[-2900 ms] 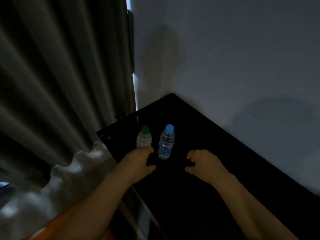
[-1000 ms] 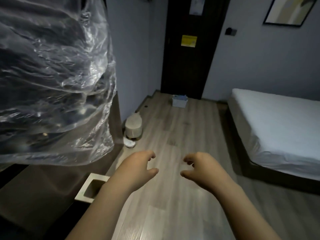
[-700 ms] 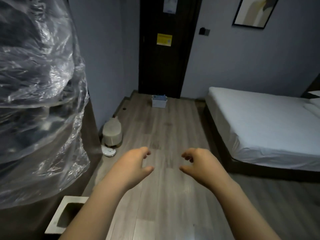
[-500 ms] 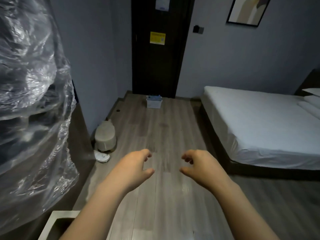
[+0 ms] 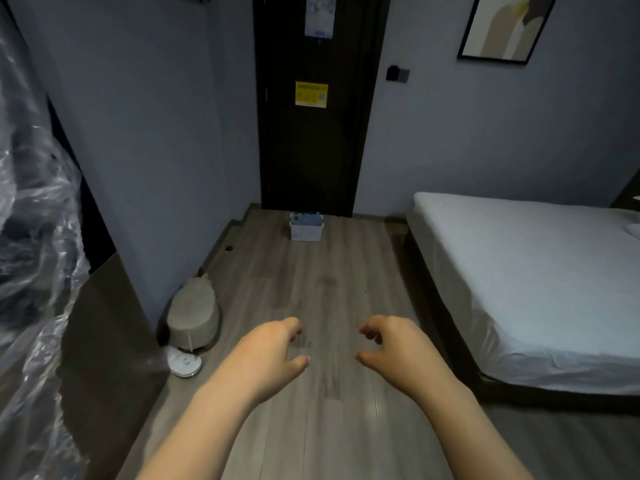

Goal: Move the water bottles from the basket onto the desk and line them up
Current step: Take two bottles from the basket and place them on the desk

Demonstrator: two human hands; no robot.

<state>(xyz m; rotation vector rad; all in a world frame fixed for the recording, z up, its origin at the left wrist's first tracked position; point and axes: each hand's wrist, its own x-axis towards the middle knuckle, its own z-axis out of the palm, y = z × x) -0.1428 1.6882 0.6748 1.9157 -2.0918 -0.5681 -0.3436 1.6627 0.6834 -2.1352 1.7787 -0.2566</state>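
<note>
Upper centre, a white slotted plastic basket [image 5: 306, 233] holds bluish clear plastic water bottles [image 5: 305, 218], likely slick and squashy, best gripped mid-body. The left hand [image 5: 266, 358] and right hand [image 5: 398, 351] hover loosely curled, empty.

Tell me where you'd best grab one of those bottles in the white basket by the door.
Probably by the top, just under the cap, coming straight down from above: the bottles appear to stand upright, only their tops showing over the basket rim, so its walls block a side grip.
</note>
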